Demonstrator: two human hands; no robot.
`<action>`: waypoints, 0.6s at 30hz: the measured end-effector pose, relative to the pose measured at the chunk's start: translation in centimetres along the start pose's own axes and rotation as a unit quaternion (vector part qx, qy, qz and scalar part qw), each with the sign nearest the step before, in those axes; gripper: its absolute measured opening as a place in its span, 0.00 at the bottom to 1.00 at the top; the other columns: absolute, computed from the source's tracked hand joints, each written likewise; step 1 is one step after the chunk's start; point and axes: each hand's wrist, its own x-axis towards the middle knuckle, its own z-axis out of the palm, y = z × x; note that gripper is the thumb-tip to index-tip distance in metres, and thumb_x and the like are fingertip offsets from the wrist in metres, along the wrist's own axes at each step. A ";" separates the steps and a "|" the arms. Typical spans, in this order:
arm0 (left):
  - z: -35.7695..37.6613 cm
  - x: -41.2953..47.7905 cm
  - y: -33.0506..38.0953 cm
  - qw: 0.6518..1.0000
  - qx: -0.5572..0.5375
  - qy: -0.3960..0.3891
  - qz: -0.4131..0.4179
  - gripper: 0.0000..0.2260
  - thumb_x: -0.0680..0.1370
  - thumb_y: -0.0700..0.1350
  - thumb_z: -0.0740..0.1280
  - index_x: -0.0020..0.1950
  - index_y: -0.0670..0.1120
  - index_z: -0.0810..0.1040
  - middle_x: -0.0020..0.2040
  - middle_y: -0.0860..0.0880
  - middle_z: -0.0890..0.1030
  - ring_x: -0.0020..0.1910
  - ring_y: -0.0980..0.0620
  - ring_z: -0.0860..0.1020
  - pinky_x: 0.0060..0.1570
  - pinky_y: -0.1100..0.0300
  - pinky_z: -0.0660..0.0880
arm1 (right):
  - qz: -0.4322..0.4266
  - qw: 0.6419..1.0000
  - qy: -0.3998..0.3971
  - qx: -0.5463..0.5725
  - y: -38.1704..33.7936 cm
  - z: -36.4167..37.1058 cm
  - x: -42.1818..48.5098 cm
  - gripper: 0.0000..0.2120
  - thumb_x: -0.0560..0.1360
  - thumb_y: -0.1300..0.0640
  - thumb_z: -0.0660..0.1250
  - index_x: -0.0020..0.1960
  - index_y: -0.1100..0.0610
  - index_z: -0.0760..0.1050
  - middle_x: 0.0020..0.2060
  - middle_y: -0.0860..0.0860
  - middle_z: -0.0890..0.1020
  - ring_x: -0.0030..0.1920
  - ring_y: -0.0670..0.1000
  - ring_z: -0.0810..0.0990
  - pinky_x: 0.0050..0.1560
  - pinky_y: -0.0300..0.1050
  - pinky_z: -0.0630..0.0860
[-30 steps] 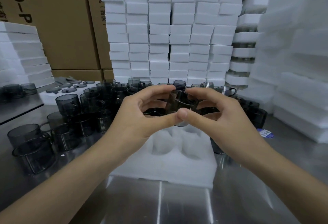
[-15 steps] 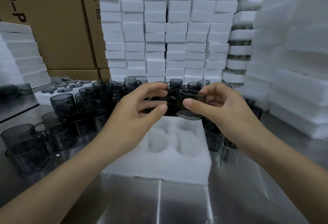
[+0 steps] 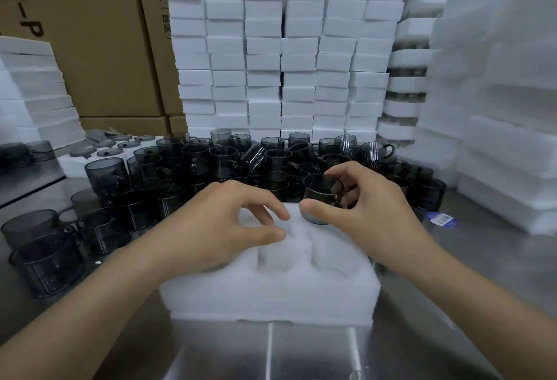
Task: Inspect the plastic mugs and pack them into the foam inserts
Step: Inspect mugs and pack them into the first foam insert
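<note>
A white foam insert (image 3: 271,292) with round pockets lies on the steel table in front of me. My right hand (image 3: 370,217) grips a smoky grey plastic mug (image 3: 319,196) by thumb and fingers, upright, just above the insert's far right pocket. My left hand (image 3: 223,226) hovers over the insert's left side, fingers curled and apart, holding nothing. Behind the insert stands a crowd of several identical grey mugs (image 3: 223,162).
More mugs (image 3: 45,256) stand at the left on the table. Stacks of white foam blocks (image 3: 283,48) rise at the back, right (image 3: 500,108) and left. Cardboard boxes (image 3: 99,36) stand back left. A blue-white sticker (image 3: 443,219) lies at right.
My left hand has let go of the mug and dropped over the insert. My right hand has carried the mug down and right, toward the insert's far right pocket.
</note>
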 end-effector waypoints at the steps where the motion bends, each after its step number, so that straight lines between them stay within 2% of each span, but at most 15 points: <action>1: 0.0 0.0 0.0 1.000 -0.008 0.000 -0.001 0.09 0.77 0.64 0.74 0.57 0.69 0.83 0.52 0.69 0.85 0.52 0.45 0.86 0.58 0.40 0.81 | 0.003 1.000 -0.001 0.000 0.0 0.1 0.0 0.28 0.59 0.26 0.76 0.54 0.37 0.77 0.44 0.40 0.81 0.44 0.40 0.79 0.43 0.40 0.77; 3: 0.1 0.1 -0.1 1.000 -0.011 0.010 -0.003 0.09 0.77 0.64 0.75 0.56 0.69 0.83 0.51 0.69 0.85 0.54 0.59 0.83 0.63 0.45 0.78 | 0.009 1.000 -0.002 -0.013 0.0 -0.1 0.0 0.29 0.58 0.24 0.75 0.52 0.37 0.76 0.43 0.41 0.81 0.42 0.42 0.79 0.45 0.46 0.81; 5: 0.1 0.1 -0.2 1.000 -0.014 0.020 -0.008 0.09 0.76 0.64 0.75 0.56 0.68 0.83 0.50 0.69 0.85 0.57 0.66 0.79 0.66 0.49 0.74 | 0.019 0.998 -0.011 -0.052 -0.1 -0.5 0.2 0.29 0.57 0.22 0.73 0.50 0.38 0.74 0.42 0.41 0.81 0.42 0.42 0.80 0.46 0.52 0.82; 12: 0.2 0.3 -0.6 1.000 -0.022 0.022 0.001 0.11 0.75 0.64 0.76 0.56 0.68 0.83 0.49 0.68 0.86 0.57 0.67 0.79 0.66 0.51 0.73 | 0.056 0.992 -0.051 -0.099 -0.7 -0.9 0.2 0.32 0.54 0.21 0.70 0.47 0.41 0.74 0.39 0.42 0.82 0.40 0.42 0.80 0.46 0.55 0.82; 18: 0.3 0.3 -0.8 0.999 -0.026 0.020 0.009 0.11 0.75 0.66 0.74 0.56 0.69 0.83 0.50 0.69 0.86 0.59 0.67 0.79 0.68 0.50 0.72 | 0.039 0.988 -0.087 -0.123 -0.8 -1.3 0.4 0.35 0.52 0.18 0.68 0.49 0.40 0.72 0.42 0.41 0.81 0.42 0.42 0.80 0.47 0.54 0.82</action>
